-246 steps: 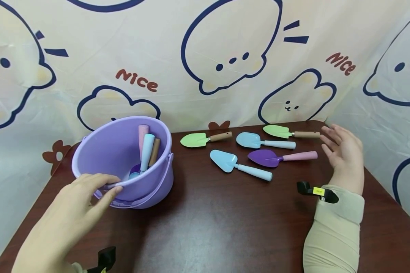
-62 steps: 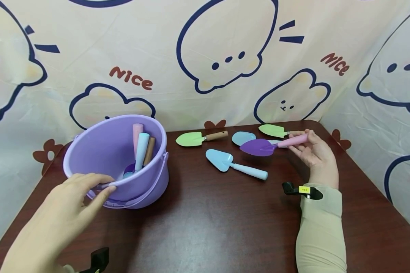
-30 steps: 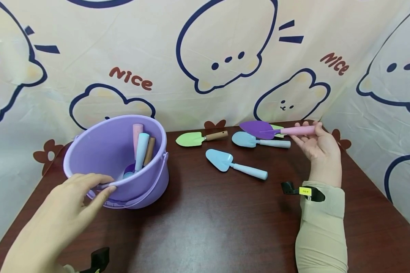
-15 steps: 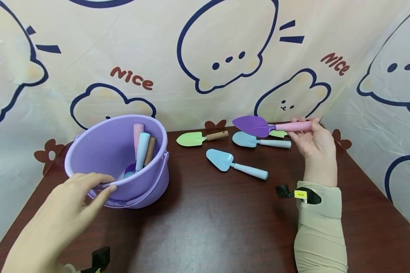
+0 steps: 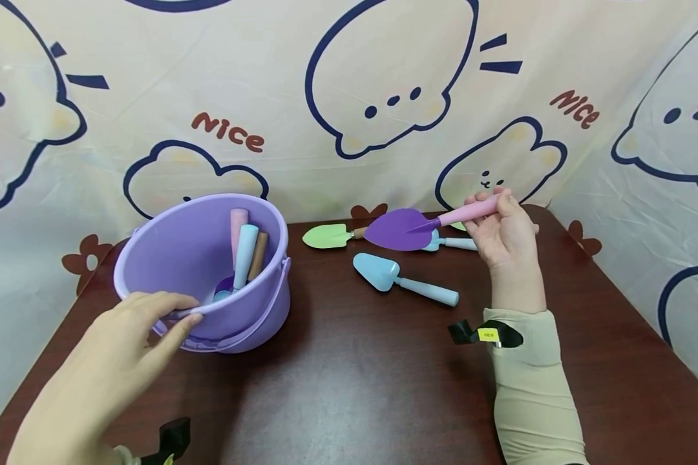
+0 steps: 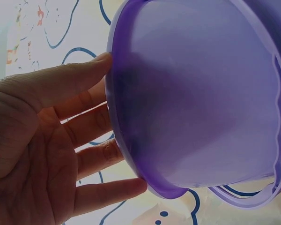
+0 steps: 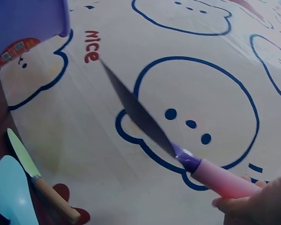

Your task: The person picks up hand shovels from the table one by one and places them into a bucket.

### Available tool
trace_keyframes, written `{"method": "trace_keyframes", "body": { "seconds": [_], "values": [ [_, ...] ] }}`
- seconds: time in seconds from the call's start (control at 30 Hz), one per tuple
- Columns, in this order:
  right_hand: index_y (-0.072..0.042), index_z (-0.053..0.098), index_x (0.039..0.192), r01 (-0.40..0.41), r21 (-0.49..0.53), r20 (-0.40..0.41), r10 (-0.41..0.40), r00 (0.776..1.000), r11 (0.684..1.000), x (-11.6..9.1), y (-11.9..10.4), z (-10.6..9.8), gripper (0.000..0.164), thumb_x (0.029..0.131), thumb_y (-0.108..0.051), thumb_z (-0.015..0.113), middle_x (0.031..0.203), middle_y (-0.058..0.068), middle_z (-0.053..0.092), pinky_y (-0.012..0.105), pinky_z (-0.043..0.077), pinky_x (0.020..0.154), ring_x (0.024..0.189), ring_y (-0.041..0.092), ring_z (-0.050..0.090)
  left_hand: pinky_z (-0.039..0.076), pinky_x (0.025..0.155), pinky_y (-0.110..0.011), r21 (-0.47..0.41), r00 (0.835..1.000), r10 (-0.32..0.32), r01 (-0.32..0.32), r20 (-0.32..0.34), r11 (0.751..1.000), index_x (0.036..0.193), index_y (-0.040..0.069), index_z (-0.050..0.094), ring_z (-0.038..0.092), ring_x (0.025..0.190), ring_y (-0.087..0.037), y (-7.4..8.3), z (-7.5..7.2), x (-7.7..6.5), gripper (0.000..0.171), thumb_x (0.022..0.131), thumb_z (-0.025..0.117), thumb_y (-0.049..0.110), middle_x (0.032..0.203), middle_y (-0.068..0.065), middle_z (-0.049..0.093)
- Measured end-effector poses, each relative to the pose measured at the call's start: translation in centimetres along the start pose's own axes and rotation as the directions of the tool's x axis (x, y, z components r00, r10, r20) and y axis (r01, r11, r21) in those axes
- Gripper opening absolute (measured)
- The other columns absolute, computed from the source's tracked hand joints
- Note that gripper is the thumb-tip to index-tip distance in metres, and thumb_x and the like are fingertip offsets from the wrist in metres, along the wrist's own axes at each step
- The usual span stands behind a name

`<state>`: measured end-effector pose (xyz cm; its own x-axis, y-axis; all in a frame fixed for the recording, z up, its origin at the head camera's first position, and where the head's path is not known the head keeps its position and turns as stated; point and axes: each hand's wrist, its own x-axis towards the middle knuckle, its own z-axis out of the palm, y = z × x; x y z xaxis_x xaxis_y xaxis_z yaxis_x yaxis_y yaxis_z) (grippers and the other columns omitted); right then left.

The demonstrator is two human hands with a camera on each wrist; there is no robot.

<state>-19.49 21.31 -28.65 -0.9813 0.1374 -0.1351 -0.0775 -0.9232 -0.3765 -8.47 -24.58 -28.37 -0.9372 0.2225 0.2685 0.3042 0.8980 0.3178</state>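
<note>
My left hand [image 5: 130, 342] pinches the near rim of a purple bucket [image 5: 250, 329]; the left wrist view shows the thumb and fingers [image 6: 91, 70] at that rim. Inside the bucket, several hand tools lean with pink, blue [image 5: 245, 255] and brown handles upward; their lower ends are mostly hidden. My right hand [image 5: 508, 248] grips the pink handle of a purple trowel [image 5: 404, 229], raised above the table with its blade pointing left. Behind that blade lies a blue shovel [image 5: 459, 243], partly covered. In the right wrist view the trowel [image 7: 140, 115] is seen edge-on.
On the dark wooden table [image 5: 360, 387] lie a blue trowel [image 5: 378, 271] and a green trowel [image 5: 327, 236] with a wooden handle. Another green trowel [image 5: 458, 226] is mostly hidden behind the right hand. A patterned cloth [image 5: 285, 77] hangs at the back and sides.
The right hand, idle at first, took the purple trowel from the table, lifted it, and has since carried it left toward the bucket. The left hand stays on the rim.
</note>
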Motion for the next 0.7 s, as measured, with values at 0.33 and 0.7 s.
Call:
{"method": "trace_keyframes", "body": {
  "seconds": [0.33,0.7],
  "values": [
    [-0.014,0.048,0.116,0.005,-0.031,0.045,-0.004,0.999,0.999,0.7,2.3,0.7,0.015,0.104,-0.023,0.045,0.097,0.01,0.05,0.038,0.049,0.083,0.089,0.023,0.051,0.053,0.067,-0.042,-0.006,1.0,-0.008,0.008,0.019,1.0,0.106,0.01,0.073,0.063,0.083,-0.024,0.1,-0.1,0.0,0.021,0.089,0.075,0.022,0.101,-0.013,0.071],
    [-0.014,0.045,0.1,0.035,-0.116,0.067,-0.027,0.997,0.993,0.9,5.4,2.2,0.012,0.103,-0.025,0.047,0.076,0.004,0.048,0.03,0.039,0.077,0.068,0.016,0.048,0.051,0.064,-0.036,0.004,1.0,0.012,-0.012,-0.007,1.0,0.105,0.01,0.073,0.063,0.081,-0.023,0.0,-0.1,0.0,0.021,0.088,0.076,0.021,0.098,-0.012,0.071]
  ]
}}
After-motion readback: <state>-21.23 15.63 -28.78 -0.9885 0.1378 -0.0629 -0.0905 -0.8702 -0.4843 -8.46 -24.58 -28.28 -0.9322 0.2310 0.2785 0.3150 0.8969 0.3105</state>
